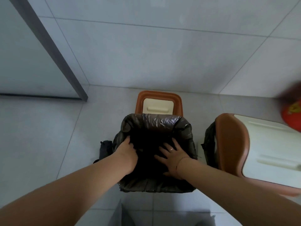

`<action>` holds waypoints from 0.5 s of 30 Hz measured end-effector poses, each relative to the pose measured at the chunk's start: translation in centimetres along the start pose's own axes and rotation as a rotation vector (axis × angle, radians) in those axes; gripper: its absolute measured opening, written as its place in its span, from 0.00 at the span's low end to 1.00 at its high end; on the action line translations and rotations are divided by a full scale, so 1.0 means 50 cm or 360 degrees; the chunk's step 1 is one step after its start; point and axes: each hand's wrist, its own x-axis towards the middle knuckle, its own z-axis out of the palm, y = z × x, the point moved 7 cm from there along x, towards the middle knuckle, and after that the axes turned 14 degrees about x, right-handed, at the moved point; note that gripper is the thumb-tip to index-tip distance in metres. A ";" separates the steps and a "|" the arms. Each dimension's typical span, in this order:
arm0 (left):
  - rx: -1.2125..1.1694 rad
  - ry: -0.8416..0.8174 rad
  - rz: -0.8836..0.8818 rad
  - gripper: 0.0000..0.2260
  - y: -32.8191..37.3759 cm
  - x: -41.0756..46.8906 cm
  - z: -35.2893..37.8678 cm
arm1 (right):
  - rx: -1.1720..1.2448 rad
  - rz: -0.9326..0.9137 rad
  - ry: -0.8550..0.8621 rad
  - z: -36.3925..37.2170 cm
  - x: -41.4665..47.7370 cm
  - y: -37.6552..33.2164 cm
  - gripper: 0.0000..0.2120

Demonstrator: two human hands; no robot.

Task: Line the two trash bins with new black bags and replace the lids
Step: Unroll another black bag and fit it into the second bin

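Left hand point(128, 154) gripping black bag point(156, 124), right hand point(172, 159) spread flat inside it, lid point(158, 103) just behind

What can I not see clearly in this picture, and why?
Head view only:
1. Left hand: fingertips vanish in the dark bag; grip unclear.
2. Bag's bottom: dark, under the right hand.
3. Right lid: cut by the frame edge.
4. Red thing: blurred, cut off.
5. Black thing: partly behind the left arm.
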 end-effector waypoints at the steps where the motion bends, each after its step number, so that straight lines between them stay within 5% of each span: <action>1: 0.0119 -0.0151 -0.0021 0.28 0.000 0.013 0.012 | 0.0052 0.0109 -0.0076 0.005 0.000 0.010 0.34; 4: 0.0350 -0.0252 -0.0075 0.30 0.004 0.042 0.022 | 0.0203 0.0358 -0.0485 0.053 -0.001 0.019 0.35; 6: 0.0357 -0.0286 -0.0096 0.31 0.009 0.049 0.028 | -0.0859 0.0019 -0.0706 0.106 0.009 0.030 0.53; 7: 0.0302 -0.0291 -0.0106 0.31 0.009 0.049 0.029 | -0.0870 0.0067 -0.0631 0.089 0.013 0.032 0.53; 9: 0.0047 -0.0200 -0.0133 0.29 0.007 0.042 0.014 | 0.0384 0.0445 -0.0337 0.035 0.010 0.015 0.33; 12: -0.0341 0.0370 -0.0257 0.21 -0.009 0.019 -0.053 | 0.0554 0.0128 -0.0049 -0.021 -0.016 -0.023 0.30; 15: -0.0296 0.0863 -0.0401 0.24 -0.033 0.006 -0.108 | 0.1023 -0.0114 -0.0208 -0.008 -0.038 -0.077 0.26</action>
